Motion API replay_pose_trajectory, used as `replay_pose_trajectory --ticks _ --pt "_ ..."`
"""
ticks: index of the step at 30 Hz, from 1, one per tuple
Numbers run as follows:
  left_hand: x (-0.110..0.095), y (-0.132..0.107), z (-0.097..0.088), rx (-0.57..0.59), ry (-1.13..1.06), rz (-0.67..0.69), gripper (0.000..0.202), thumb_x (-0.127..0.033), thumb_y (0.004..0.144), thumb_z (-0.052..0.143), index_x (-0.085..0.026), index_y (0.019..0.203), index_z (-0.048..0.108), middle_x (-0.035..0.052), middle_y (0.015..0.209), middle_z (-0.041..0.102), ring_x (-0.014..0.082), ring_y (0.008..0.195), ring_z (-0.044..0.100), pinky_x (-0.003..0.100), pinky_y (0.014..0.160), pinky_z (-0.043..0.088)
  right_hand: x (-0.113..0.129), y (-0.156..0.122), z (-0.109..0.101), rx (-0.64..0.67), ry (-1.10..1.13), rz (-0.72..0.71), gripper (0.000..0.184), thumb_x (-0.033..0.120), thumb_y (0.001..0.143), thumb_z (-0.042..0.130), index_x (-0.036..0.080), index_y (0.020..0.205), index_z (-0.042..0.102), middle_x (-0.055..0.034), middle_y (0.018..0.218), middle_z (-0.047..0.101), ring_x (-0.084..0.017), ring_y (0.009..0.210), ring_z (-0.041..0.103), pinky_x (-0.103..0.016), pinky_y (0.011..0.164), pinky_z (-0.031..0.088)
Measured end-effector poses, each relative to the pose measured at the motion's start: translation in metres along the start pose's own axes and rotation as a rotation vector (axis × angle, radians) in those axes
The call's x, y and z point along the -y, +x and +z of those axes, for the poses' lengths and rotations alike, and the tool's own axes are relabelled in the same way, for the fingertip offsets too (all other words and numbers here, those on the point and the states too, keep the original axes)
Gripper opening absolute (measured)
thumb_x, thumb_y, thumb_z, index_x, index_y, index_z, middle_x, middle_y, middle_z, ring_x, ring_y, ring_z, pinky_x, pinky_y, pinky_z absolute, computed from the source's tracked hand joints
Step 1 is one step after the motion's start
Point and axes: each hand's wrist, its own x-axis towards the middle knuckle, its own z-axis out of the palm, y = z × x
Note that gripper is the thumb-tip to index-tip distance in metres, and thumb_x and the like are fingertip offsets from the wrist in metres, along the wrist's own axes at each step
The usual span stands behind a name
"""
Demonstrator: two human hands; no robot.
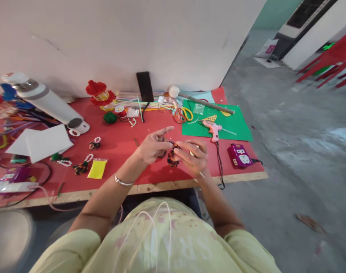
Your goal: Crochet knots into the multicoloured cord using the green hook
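Note:
Over the front middle of the red-covered table, my left hand (155, 147) and my right hand (193, 154) meet fingertip to fingertip. A small dark fuzzy ornament with orange flecks (173, 159) is pinched between them and hangs below the fingers. My left thumb presses at its top while the left index finger points out to the right. The right thumb and fingers are closed around its other side; what else they may grip is too small to make out. Similar fuzzy ornaments (81, 168) with white bead loops lie to the left, beside a yellow packet (97, 168).
A pink glue gun (213, 129) rests on a green sheet (241, 123), near scissors (186, 114) and a white-ended stick (207, 103). Rightward sits a purple power box (240, 156). A phone (145, 86) leans on the wall. White bottle (47, 98), cup (78, 127) and papers (47, 142) stand left.

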Motion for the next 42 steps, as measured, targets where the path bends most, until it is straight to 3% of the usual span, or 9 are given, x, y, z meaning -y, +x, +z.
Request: replay_pose_trajectory --ticks 8,14,17,19,23,28,33,36,42 --pt "-0.002 0.000 -0.014 -0.144 0.434 0.244 0.088 -0.014 0.062 0.086 -0.007 0.147 0.063 -0.0035 0.060 0.067 0.0094 0.049 0.055 0.020 0.049 0.037 0.011 0.034 -0.034 0.281 0.052 -0.080 0.028 0.035 0.092 0.078 0.043 0.119 0.079 0.0026 0.117 0.085 -0.026 0.114 0.070 -0.051 0.106 0.048" --pt "-0.005 -0.002 -0.017 0.080 0.500 0.190 0.071 -0.012 0.065 0.084 -0.010 0.135 0.073 0.0024 0.069 0.074 0.0127 0.057 0.063 0.023 0.056 0.045 0.012 0.047 -0.046 0.341 0.540 0.246 0.014 0.043 0.093 0.075 0.036 0.100 0.085 -0.0025 0.094 0.086 -0.025 0.091 0.073 -0.050 0.096 0.054" --pt "-0.004 -0.002 -0.016 0.153 0.400 0.163 0.069 -0.016 0.067 0.086 -0.013 0.135 0.073 0.0063 0.078 0.078 0.0151 0.065 0.068 0.025 0.060 0.049 0.006 0.036 -0.032 0.244 0.793 0.454 0.029 0.060 0.089 0.073 0.034 0.090 0.086 -0.0049 0.090 0.085 -0.028 0.092 0.075 -0.052 0.098 0.056" --pt "-0.001 0.000 -0.014 0.133 0.333 0.169 0.075 -0.018 0.069 0.087 -0.014 0.141 0.069 0.0055 0.079 0.077 0.0140 0.064 0.066 0.023 0.057 0.047 0.007 0.024 -0.017 0.059 0.813 0.512 0.032 0.065 0.087 0.073 0.036 0.092 0.086 -0.0047 0.096 0.084 -0.028 0.102 0.075 -0.053 0.102 0.056" --pt "0.010 0.005 -0.005 0.003 0.289 0.237 0.079 -0.015 0.065 0.086 -0.012 0.142 0.068 0.0014 0.073 0.073 0.0107 0.059 0.061 0.021 0.055 0.044 0.015 0.006 0.007 -0.141 0.530 0.375 0.019 0.049 0.092 0.075 0.041 0.106 0.084 -0.0032 0.109 0.082 -0.026 0.108 0.071 -0.051 0.104 0.055" --pt "0.024 0.006 0.012 -0.207 0.294 0.362 0.068 -0.011 0.065 0.082 -0.013 0.133 0.074 -0.0048 0.065 0.065 0.0063 0.054 0.053 0.018 0.052 0.038 0.020 -0.003 0.021 -0.275 0.116 0.167 0.029 0.036 0.096 0.072 0.043 0.124 0.077 -0.0035 0.114 0.079 -0.026 0.111 0.066 -0.049 0.102 0.055" --pt "0.023 0.002 0.015 -0.074 -0.108 0.067 0.066 -0.016 0.062 0.088 -0.011 0.126 0.076 -0.0108 0.051 0.047 0.0013 0.040 0.030 0.018 0.043 0.021 0.018 -0.005 0.026 -0.397 0.007 -0.004 0.034 0.037 0.095 0.074 0.045 0.128 0.075 -0.0043 0.111 0.076 -0.025 0.107 0.068 -0.047 0.093 0.059" --pt "0.014 0.000 0.006 -0.006 -0.178 -0.026 0.063 -0.013 0.058 0.090 -0.011 0.120 0.078 -0.0110 0.050 0.045 0.0000 0.038 0.026 0.018 0.043 0.015 0.013 -0.002 0.019 -0.319 0.164 -0.031 0.032 0.042 0.096 0.071 0.043 0.127 0.075 -0.0038 0.107 0.079 -0.024 0.099 0.071 -0.045 0.086 0.060" --pt "0.002 0.000 -0.011 -0.022 0.048 0.067 0.061 -0.010 0.057 0.089 -0.008 0.118 0.079 -0.0064 0.058 0.054 0.0030 0.044 0.039 0.019 0.043 0.023 0.000 0.010 -0.017 -0.043 0.241 -0.093 0.036 0.038 0.093 0.076 0.041 0.129 0.074 -0.0017 0.113 0.085 -0.024 0.099 0.075 -0.048 0.091 0.060"
